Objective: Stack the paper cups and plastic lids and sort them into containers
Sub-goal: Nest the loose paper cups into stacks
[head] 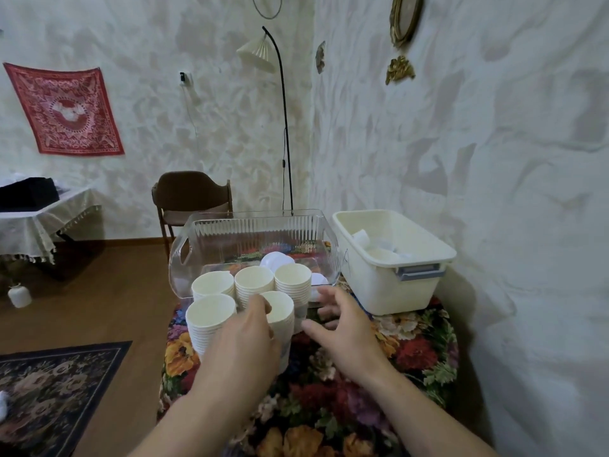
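On a floral-covered surface (412, 341) beside a pale textured wall, a person is working with both bare hands over five tall stacks of paper cups (253, 285), all standing upright with their open mouths facing up. Two stacks are standing nearest the person and three are standing just behind them, at the near end of a clear ribbed plastic container (263, 232); whether those three are sitting inside it or only against it is hard to tell. White plastic lids (275, 260) are lying in that container behind the cups. A cream lidless tub (389, 278) is sitting to the right, holding a few more white pieces. The left hand (245, 341) is resting against the near right stack (280, 311), its grip curling round the rim and side of that stack. The right hand (339, 321) is hovering just to the right of the same stack, fingers spread and relaxed, grasping nothing. That stack's long axis is running vertically, lying between the two hands, with the left hand nearer and already touching it.
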